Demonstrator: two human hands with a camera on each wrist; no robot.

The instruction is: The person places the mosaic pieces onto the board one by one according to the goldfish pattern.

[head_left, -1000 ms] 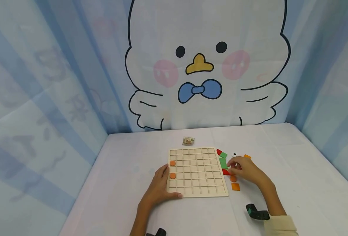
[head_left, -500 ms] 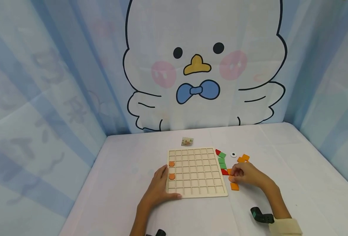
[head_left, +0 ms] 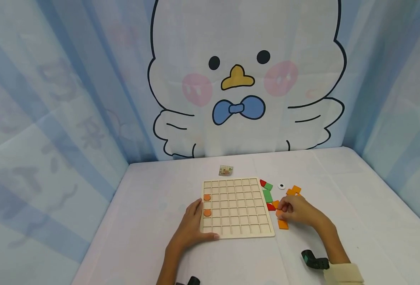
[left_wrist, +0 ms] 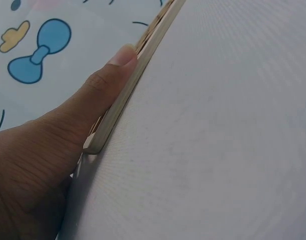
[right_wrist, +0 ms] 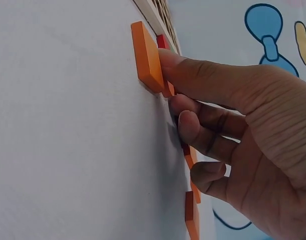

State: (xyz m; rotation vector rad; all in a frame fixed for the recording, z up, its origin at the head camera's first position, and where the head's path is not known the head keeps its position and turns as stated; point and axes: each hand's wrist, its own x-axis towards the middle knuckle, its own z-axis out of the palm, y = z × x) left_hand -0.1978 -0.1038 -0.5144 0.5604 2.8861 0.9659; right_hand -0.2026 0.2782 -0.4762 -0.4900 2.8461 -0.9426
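Note:
A pale wooden grid board lies flat, with two round orange pieces in its left column. My left hand holds the board's near left corner, fingers along the left side and thumb on the front edge; the left wrist view shows the thumb against the rim. Right of the board, my right hand has its thumb and fingertips at a round orange disc, pinching it at the tabletop. In the right wrist view an orange square stands just in front of the thumb, partly hiding the disc.
Red and green pieces lie against the board's right edge. More orange pieces and a white eye piece lie beyond my right hand. A small patterned card sits behind the board.
My right hand has moved from the red piece by the board's edge toward me, onto the orange disc, uncovering orange pieces behind it. My left hand keeps its place on the board.

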